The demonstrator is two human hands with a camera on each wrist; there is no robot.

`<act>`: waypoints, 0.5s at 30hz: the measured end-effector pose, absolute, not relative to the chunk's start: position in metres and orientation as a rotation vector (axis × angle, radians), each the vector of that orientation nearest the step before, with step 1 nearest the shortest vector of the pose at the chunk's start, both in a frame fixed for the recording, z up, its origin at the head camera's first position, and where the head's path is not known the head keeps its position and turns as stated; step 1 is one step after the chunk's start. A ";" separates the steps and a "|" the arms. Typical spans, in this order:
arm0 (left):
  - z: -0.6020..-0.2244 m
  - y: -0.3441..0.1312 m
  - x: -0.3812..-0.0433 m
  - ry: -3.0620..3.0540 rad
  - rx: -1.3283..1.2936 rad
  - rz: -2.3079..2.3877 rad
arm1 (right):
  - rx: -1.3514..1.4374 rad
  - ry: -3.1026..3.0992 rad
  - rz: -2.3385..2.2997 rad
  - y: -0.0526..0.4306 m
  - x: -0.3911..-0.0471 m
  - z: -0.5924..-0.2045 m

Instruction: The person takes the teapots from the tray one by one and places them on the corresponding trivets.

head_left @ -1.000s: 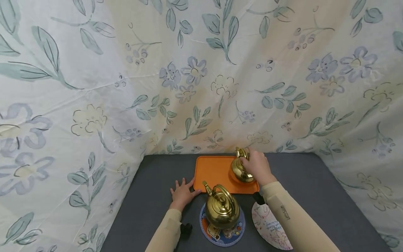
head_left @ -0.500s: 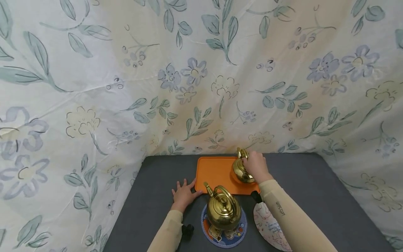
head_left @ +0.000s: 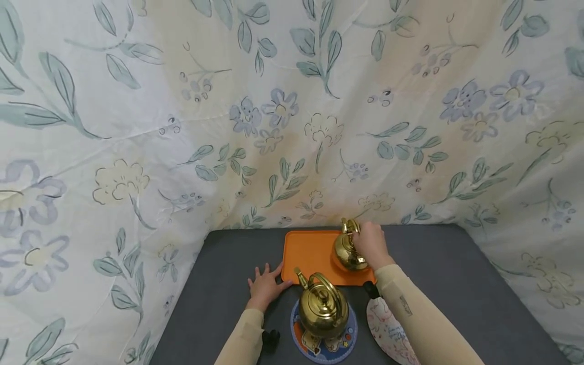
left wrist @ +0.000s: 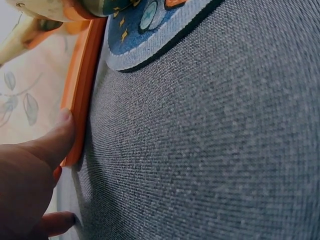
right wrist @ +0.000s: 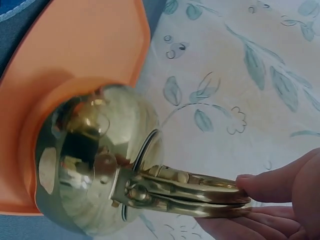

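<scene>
A brass teapot stands at the right part of an orange tray. My right hand holds it by the raised handle; in the right wrist view the thumb lies on one side of the handle and the fingers on the other. At the tray's near left corner, my left hand lies with spread fingers, touching the edge. Its thumb presses the tray's side in the left wrist view. A second, larger-looking brass teapot sits on a round blue cartoon mat, spout toward the tray.
A pale pink patterned mat lies at the front right, partly under my right sleeve. The dark grey table ends at a floral cloth behind and at the sides. The larger teapot is close to the tray's front edge.
</scene>
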State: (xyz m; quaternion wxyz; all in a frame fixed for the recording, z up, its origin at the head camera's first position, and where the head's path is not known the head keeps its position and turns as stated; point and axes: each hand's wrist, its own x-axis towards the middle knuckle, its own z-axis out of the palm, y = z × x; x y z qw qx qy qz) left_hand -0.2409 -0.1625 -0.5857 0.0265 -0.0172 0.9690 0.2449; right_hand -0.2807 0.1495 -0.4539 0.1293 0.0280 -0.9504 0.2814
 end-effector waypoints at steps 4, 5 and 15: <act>-0.590 -0.160 -0.239 2.989 -0.058 0.775 | 0.090 -2.741 0.815 0.151 -0.272 -0.452; -0.591 -0.159 -0.239 2.993 -0.056 0.775 | 0.095 -2.732 0.810 0.152 -0.269 -0.450; -0.589 -0.159 -0.245 3.008 -0.082 0.712 | 0.161 -2.621 0.834 0.159 -0.241 -0.424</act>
